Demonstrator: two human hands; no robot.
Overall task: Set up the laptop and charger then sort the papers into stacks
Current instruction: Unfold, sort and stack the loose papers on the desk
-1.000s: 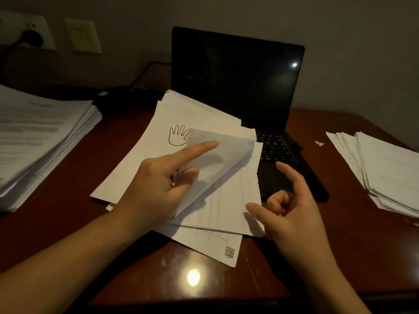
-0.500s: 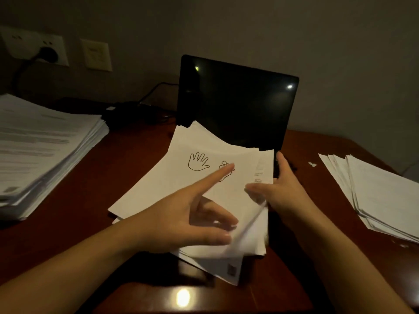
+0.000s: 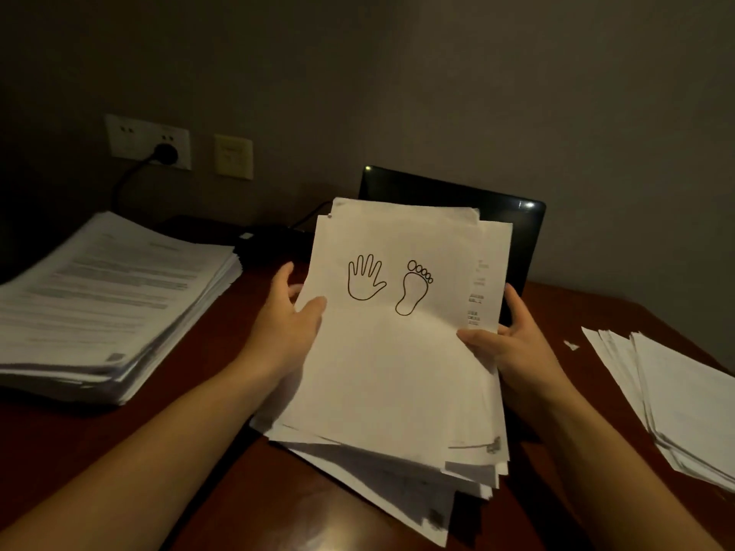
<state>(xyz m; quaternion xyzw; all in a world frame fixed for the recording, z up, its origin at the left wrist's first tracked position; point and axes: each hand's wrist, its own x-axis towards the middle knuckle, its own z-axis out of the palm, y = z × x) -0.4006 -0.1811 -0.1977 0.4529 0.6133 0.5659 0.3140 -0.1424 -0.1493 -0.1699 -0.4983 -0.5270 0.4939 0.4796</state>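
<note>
A loose bundle of white papers [image 3: 393, 375] is tilted up in front of me, its top sheet printed with a hand and a foot outline. My left hand [image 3: 288, 312] grips the bundle's left edge, thumb on the front. My right hand [image 3: 505, 344] grips the right edge the same way. Behind the bundle stands the open black laptop [image 3: 521, 232], mostly hidden, screen dark. A black charger cable runs from the plug [image 3: 166, 153] in the wall socket down toward the desk's back edge.
A thick stack of printed papers [image 3: 107, 296] lies on the left of the dark red desk [image 3: 167, 463]. A thinner fanned stack [image 3: 676, 387] lies at the right edge. A small paper scrap [image 3: 571, 345] sits near it. A dark charger brick [image 3: 258, 240] rests behind.
Both hands moved from leafing through the flat pile to its two side edges and lifted it, tilting it up. The foot outline beside the hand drawing is now uncovered.
</note>
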